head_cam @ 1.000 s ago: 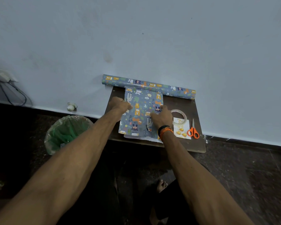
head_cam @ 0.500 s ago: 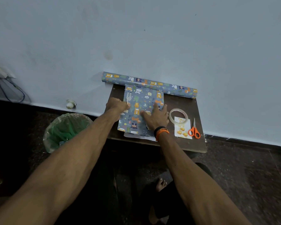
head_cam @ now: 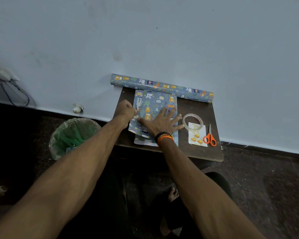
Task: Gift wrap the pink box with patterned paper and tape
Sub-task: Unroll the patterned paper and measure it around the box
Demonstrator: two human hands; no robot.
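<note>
A sheet of blue patterned paper (head_cam: 154,104) covers the box on the small dark table (head_cam: 197,152); the pink box itself is hidden under it. My left hand (head_cam: 126,110) is at the paper's left edge with curled fingers that pinch that edge. My right hand (head_cam: 162,121) lies flat on top of the paper, fingers spread, and presses it down. A roll of clear tape (head_cam: 192,121) sits just right of my right hand. The roll of the same patterned paper (head_cam: 162,87) lies along the wall behind.
Orange-handled scissors (head_cam: 209,138) and a white card with yellow shapes (head_cam: 197,137) lie at the table's right. A green-lined waste bin (head_cam: 72,137) stands on the floor to the left. The wall is close behind the table. My bare foot (head_cam: 173,194) shows below.
My right hand has opened from a grip at the paper's right edge and slid left onto the top, now flat and spread. My left hand stays at the left edge.
</note>
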